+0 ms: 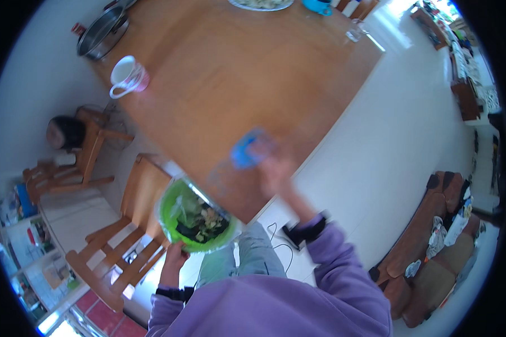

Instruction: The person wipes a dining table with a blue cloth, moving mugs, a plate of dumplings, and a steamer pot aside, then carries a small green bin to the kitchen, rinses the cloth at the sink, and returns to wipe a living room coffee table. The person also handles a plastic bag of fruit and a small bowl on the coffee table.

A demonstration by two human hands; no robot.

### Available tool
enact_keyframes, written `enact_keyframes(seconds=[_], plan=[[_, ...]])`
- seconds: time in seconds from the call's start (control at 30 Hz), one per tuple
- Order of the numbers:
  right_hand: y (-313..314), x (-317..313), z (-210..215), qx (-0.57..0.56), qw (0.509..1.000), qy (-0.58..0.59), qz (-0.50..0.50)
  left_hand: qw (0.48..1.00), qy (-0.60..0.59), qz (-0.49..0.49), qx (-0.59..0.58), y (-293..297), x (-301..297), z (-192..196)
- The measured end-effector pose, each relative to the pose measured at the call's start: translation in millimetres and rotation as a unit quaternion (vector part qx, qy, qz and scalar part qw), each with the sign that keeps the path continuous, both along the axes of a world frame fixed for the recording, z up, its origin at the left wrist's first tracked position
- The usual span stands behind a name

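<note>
Blurred: right hand (272, 168) is gripping a smeared blue cloth (245, 149) on the wooden desk (236, 73).
Bowl: left hand (173, 255) fingers are clasping the round green bowl (192, 216) of leafy scraps.

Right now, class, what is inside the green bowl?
The green bowl, held by the left hand, holds leafy greens and darker scraps. Whatever lies beneath them is covered.

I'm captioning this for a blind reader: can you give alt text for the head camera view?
A person in a purple top wipes a wooden table with a blue cloth in the blurred right hand, while the left hand holds a green bowl of scraps at the table's edge.
</note>
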State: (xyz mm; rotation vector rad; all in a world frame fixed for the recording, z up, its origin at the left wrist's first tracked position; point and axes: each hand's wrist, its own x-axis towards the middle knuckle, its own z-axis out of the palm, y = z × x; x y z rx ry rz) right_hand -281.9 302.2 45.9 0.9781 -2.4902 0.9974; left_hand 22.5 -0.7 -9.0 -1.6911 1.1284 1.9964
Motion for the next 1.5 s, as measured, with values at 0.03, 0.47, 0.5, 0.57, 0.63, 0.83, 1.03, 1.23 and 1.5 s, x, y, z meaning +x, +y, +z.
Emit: enact_keyframes(seconds=[0.03,0.47,0.5,0.57,0.63,0.83,1.03,1.23,1.5], plan=[[27,-37,2,-0.043,0.997,-0.025,-0.065,1.000,0.016,-0.005,-0.006,1,-1,-1],[-100,155,-16,-0.010,0.993,-0.086,0.075,1.000,-0.017,0.009,-0.019,2,-7,9],[-107,158,-11,-0.034,0.989,-0.126,0.071,1.000,-0.005,0.006,-0.021,-1,-6,11],[-102,151,4,-0.065,0.980,-0.166,0.089,1.000,0.004,0.010,-0.022,-5,-5,17],[-73,141,17,-0.082,0.978,-0.188,0.033,0.999,-0.001,0.014,-0.038,-11,0,24],[-44,146,19,0.174,0.978,-0.111,0.025,0.999,-0.016,0.004,-0.046,-36,0,29],[-150,93,-8,0.172,0.983,-0.027,0.063,0.998,-0.013,0.026,-0.054,-58,1,15],[-287,14,-15,0.143,0.989,-0.005,0.039,0.999,0.017,0.036,-0.016,-96,-5,10],[-330,-40,-7,0.155,0.986,-0.042,0.044,0.999,0.030,0.028,-0.004,-154,-35,18]])
